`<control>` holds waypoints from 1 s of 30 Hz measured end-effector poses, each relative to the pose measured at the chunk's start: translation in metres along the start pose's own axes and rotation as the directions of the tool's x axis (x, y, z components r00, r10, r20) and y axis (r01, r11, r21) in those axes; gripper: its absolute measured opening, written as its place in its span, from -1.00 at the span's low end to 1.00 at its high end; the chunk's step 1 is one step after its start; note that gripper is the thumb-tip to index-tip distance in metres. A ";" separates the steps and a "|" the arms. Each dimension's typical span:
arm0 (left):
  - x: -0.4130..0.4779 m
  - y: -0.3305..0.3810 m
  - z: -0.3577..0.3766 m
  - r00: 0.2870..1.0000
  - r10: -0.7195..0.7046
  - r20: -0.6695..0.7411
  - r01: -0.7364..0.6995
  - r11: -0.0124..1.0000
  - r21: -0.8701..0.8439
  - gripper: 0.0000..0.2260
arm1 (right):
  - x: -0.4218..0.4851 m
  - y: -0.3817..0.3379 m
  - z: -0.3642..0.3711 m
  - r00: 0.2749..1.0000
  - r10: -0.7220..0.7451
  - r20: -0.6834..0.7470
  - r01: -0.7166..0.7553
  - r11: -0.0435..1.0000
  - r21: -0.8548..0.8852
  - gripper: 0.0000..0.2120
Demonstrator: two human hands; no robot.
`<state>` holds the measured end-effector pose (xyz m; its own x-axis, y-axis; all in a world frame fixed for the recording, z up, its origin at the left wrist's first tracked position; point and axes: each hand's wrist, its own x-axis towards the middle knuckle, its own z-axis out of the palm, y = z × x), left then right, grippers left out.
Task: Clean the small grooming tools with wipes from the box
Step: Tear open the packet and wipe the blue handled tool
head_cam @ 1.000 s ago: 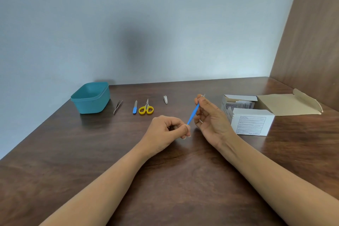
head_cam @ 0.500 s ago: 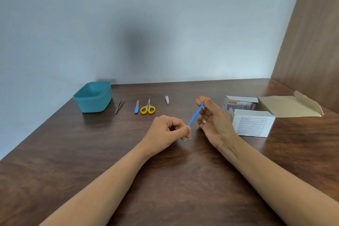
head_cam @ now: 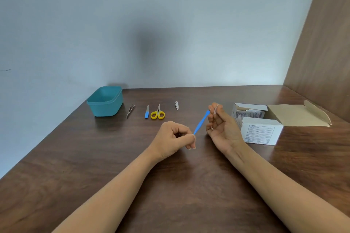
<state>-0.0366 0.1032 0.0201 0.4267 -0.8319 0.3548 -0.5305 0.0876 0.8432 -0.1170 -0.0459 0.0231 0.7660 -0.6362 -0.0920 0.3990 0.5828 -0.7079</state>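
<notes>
Far left, near the back left corner of the worktop (head_cam: 189, 179), there's a teal tub (head_cam: 105, 101). Right of it, lined up along the back: tweezers (head_cam: 130, 110), a small blue-handled file (head_cam: 147, 112), yellow scissors (head_cam: 157, 113) just beside the file, then a nail clipper (head_cam: 176, 105) a bit further back.

Around the middle, the left hand (head_cam: 173, 137) is curled up, with thumb and fingertips pinching the lower end of a thin blue stick (head_cam: 201, 122). The stick slants up and right, held off the surface. At its top end the right hand (head_cam: 222, 126), palm facing in and fingers bent, pinches a white wipe (head_cam: 216, 108) against the tip.

Over toward the right edge sits the white wipe box (head_cam: 259, 128), its flap thrown open to the right and packets showing inside.
</notes>
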 end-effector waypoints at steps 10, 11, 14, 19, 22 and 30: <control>-0.007 0.021 -0.076 0.886 -0.038 -0.463 0.120 0.982 0.149 -0.77 | -0.009 0.015 0.011 0.990 0.016 0.141 0.016 0.975 -0.222 -0.91; -0.010 0.023 -0.089 0.871 -0.065 -0.487 0.172 0.969 0.180 -0.77 | -0.008 0.017 0.012 0.988 0.010 0.156 0.032 0.965 -0.261 -0.91; -0.019 0.029 -0.134 0.828 -0.154 -0.539 0.362 0.881 0.304 -0.78 | 0.001 0.019 0.016 0.984 0.004 0.177 0.059 0.934 -0.352 -0.91; -0.024 0.032 -0.204 0.741 -0.320 -0.590 0.634 0.623 0.459 -0.77 | 0.027 0.031 0.032 0.989 -0.012 0.150 0.086 0.862 -0.500 -0.92; -0.017 0.029 -0.228 0.716 -0.339 -0.611 0.689 0.486 0.538 -0.78 | 0.046 0.044 0.042 0.990 -0.127 0.067 0.143 0.833 -0.534 -0.94; 0.017 0.011 -0.237 0.730 -0.225 -0.645 0.683 0.231 0.693 -0.84 | 0.067 0.061 0.049 0.959 -0.275 0.060 0.236 0.671 -0.702 -0.88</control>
<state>0.1387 0.2197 0.1312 0.9035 -0.2739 0.3298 -0.3386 -0.9277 0.1570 -0.0160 -0.0279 0.0080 0.6551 -0.7408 0.1485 0.0951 -0.1141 -0.9889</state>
